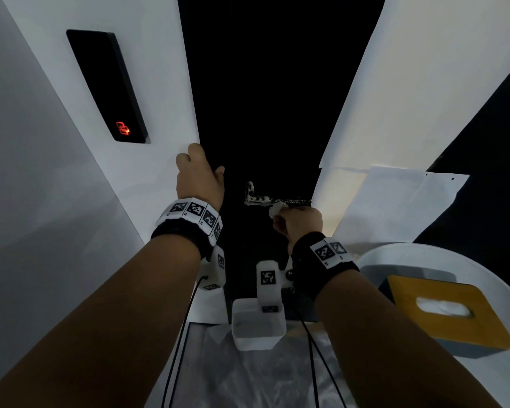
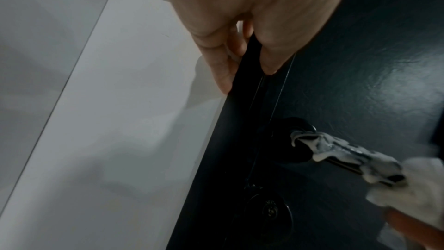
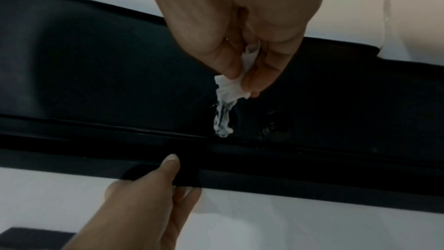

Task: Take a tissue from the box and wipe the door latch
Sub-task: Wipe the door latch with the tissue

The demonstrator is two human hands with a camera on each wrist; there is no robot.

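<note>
The black door [image 1: 262, 113] carries a lever latch handle [image 1: 265, 199] smeared with white foam, which shows closer in the left wrist view as the handle [image 2: 341, 151]. My right hand [image 1: 296, 222] pinches a crumpled white tissue [image 3: 230, 86] and holds it against the handle's [image 3: 223, 119] outer part. My left hand [image 1: 200, 170] grips the door's left edge, fingers [image 2: 225, 67] behind it and thumb on the front. The yellow tissue box [image 1: 451, 310] sits at the right on a round white stool [image 1: 424, 251].
A black card reader [image 1: 109, 83] with a red light is mounted on the white wall at the left. A round keyhole [image 2: 271, 210] sits below the handle. White paper sheets [image 1: 395, 201] hang right of the door. A white container [image 1: 258, 328] stands below my wrists.
</note>
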